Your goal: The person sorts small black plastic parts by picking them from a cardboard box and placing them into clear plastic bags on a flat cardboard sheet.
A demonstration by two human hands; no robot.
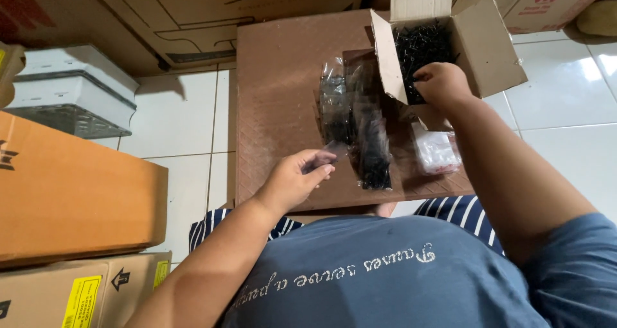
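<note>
At 1 o'clock, right hand [440,83] reaches into open box [491,45], fingers curled among black screws [421,42]. Left hand [292,180], at 7 o'clock, pinches clear bag [334,151] over board [279,109].

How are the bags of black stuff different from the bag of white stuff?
The dark bags hold black pieces; the pale bag holds white ones. The dark bags are long, narrow and several together; the pale bag is short, squat and alone by the right arm. All are clear plastic, lying on the brown board.

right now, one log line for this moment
left hand: holds small clear bag | right hand: in open carton of black screws
</note>
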